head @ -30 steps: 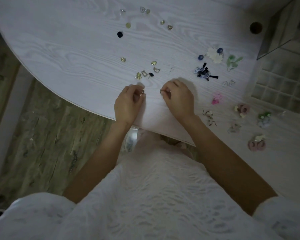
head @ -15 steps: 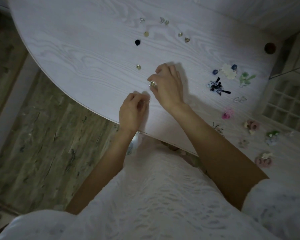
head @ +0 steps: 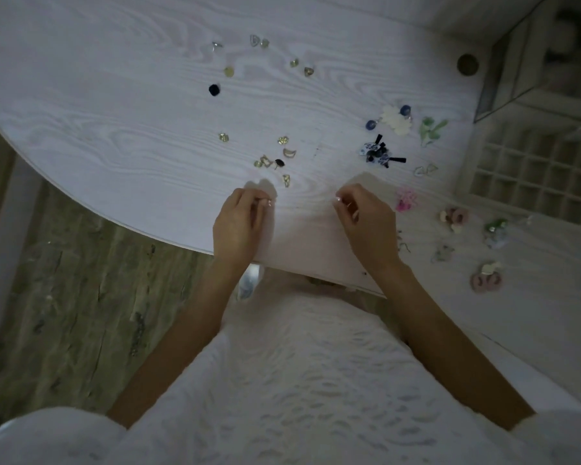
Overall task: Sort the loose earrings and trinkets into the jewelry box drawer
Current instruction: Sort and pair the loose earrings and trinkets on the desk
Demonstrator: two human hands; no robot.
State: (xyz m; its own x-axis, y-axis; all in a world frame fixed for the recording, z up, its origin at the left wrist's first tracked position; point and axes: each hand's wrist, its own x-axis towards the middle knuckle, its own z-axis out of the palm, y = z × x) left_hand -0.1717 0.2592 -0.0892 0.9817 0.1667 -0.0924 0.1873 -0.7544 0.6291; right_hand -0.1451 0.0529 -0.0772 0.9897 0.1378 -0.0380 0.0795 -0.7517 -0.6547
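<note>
A person in a pale textured top leans over a white wood-grain table [head: 121, 105], both hands near its front edge. Half a second ago the right hand [head: 366, 223] was stretched forward over the small gold pieces in the middle of the table; now it has drawn back toward the front edge, well apart from the left hand. Its fingers are curled with thumb and forefinger pressed together, seemingly on something tiny, though what it is cannot be made out. The left hand [head: 239, 226] has stayed in much the same spot, fingers curled with the tips pinched together; what they hold is too small to tell.

Just beyond the hands, a cluster of gold earrings [head: 275, 159] lies loose toward the middle of the table. More small pieces [head: 259, 41] are scattered toward the far edge, with a dark bead [head: 214, 89] among them. Toward the right edge lie a cream flower piece [head: 394, 120], a blue-and-black trinket [head: 378, 154], a green sprig [head: 431, 129], a pink trinket [head: 406, 199] just beside the right hand, and a few softer-coloured pairs [head: 487, 278] nearer the front right corner.

The jewelry box drawer [head: 530, 176], a tray of small square compartments, sits at the right edge, with nothing visible between it and the hands but scattered trinkets. A round dark knob [head: 467, 64] sits at the far right corner.
</note>
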